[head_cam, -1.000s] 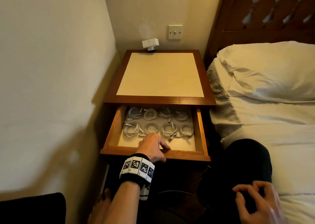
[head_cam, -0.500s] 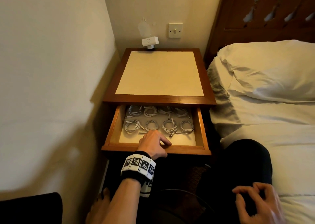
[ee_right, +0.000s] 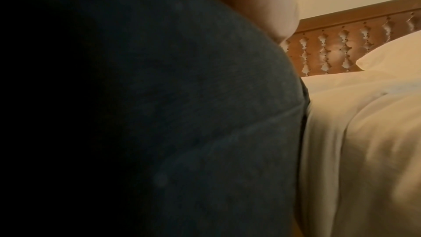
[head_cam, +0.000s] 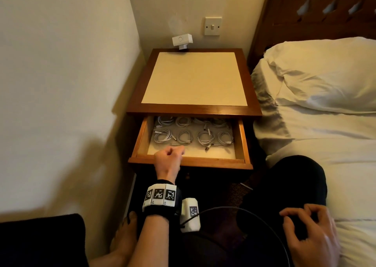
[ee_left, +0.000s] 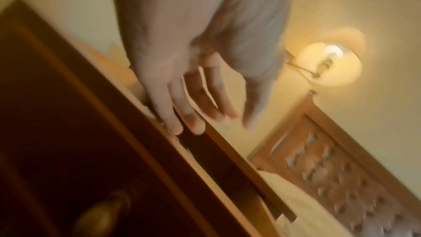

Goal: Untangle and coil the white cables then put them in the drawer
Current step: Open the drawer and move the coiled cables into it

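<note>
Several coiled white cables (head_cam: 184,137) lie in two rows inside the wooden drawer (head_cam: 242,144), which stands partly out of the nightstand. My left hand (head_cam: 179,150) is at the drawer's front rim, left of centre. In the left wrist view the left hand (ee_left: 223,123) has nearly straight fingers (ee_left: 175,123) touching the top edge of the drawer front (ee_left: 109,132), above its brass knob (ee_left: 102,212). It holds nothing. My right hand (head_cam: 305,232) rests on my dark-trousered thigh (ee_right: 159,114) with loosely curled fingers, holding nothing.
The nightstand top (head_cam: 193,77) carries only a small white device (head_cam: 182,41) at the back, below a wall switch (head_cam: 213,26). A wall runs close on the left. The bed with its pillow (head_cam: 325,73) adjoins on the right. My bare foot (head_cam: 124,236) is on the floor below.
The drawer has slid partly inward with my left hand at its front rim, and the back row of cables is now partly under the nightstand top. The right hand stayed on the thigh.
</note>
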